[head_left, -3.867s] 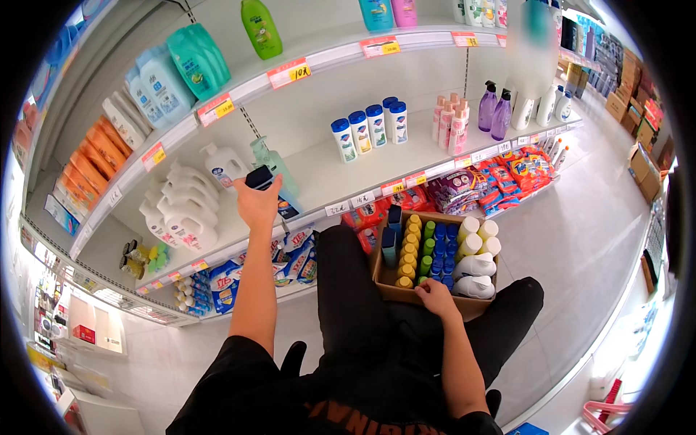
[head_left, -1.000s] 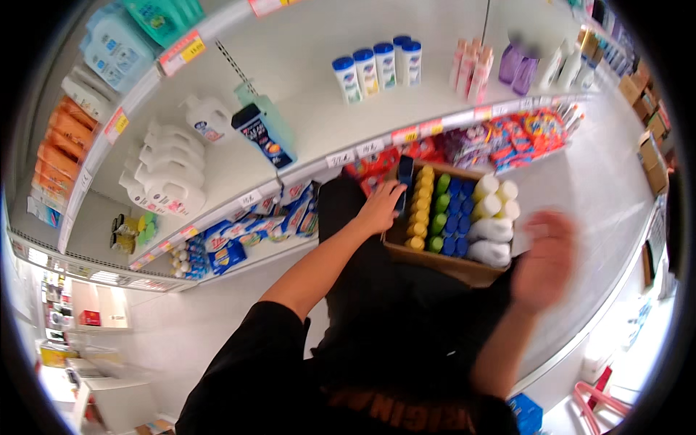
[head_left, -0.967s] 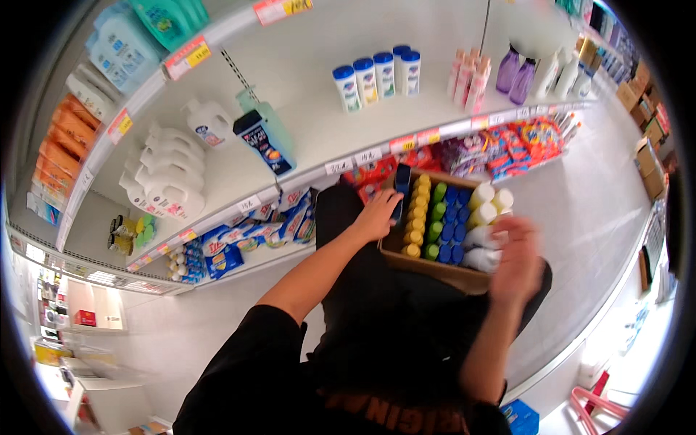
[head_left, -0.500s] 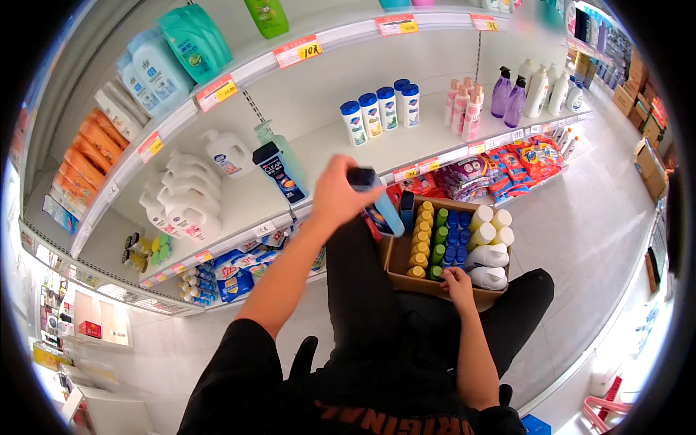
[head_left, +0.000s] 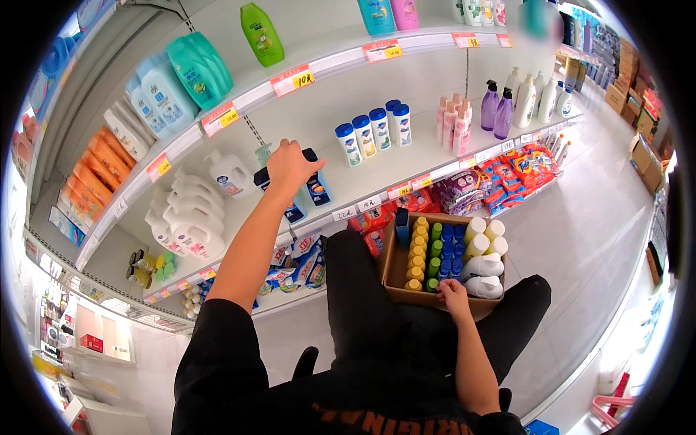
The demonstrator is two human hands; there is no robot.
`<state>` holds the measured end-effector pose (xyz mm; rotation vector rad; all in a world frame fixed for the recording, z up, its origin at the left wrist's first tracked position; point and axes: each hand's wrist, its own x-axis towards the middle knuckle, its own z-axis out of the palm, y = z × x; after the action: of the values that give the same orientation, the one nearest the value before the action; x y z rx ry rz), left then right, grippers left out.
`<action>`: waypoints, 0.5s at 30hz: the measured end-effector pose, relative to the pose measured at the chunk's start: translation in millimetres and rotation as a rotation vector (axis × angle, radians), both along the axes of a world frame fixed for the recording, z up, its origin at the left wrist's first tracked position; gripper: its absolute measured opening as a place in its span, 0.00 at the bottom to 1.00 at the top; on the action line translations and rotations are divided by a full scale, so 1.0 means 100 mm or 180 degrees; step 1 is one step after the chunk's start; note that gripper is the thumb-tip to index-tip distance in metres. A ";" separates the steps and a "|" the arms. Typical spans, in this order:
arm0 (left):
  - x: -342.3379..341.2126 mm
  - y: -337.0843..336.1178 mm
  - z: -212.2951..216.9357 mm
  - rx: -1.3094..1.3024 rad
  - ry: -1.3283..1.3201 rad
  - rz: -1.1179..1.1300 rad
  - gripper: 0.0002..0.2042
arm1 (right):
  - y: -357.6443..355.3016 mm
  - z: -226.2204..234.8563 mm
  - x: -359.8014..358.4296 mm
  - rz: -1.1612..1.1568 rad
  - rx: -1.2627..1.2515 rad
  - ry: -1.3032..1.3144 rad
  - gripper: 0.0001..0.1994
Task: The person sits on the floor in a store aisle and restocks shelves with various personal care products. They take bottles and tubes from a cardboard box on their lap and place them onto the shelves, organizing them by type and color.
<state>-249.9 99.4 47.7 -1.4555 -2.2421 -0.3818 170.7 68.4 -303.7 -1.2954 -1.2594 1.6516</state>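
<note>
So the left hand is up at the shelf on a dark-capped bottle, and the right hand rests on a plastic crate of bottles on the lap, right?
Not quite: the head view shows a cardboard box, not a plastic crate. The left hand is on the dark-capped bottle at the shelf, and the right hand rests on the box's near edge.

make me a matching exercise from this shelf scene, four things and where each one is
Things:
1. left hand
2. right hand
3. brown cardboard box of bottles
4. four white bottles with blue caps

Places:
A. standing in a row on the white shelf
B. on the near edge of the box
C. resting on the person's lap
D. on a dark bottle with a black cap on the shelf

Pairs: 1-D, 2-B, 3-C, 4-A
</note>
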 end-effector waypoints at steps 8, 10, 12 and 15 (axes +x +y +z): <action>-0.23 0.01 0.00 -0.0366 -0.0310 0.0210 0.34 | -0.03 0.08 -0.02 -0.0022 -0.0110 0.0017 0.09; -0.25 -0.01 0.00 -0.0346 -0.0266 0.0180 0.34 | -0.02 0.07 -0.01 0.0000 -0.0096 0.0005 0.09; -0.24 -0.03 -0.01 -0.0288 -0.0164 0.0176 0.34 | -0.02 0.06 0.00 0.0008 -0.0095 0.0003 0.09; -0.25 -0.04 -0.01 -0.0422 -0.0115 0.0265 0.32 | -0.01 0.07 0.00 -0.0003 -0.0122 -0.0019 0.09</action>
<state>-275.0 95.7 46.8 -1.4243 -2.3879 -0.2389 170.8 66.9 -296.9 -1.3244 -1.2360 1.6799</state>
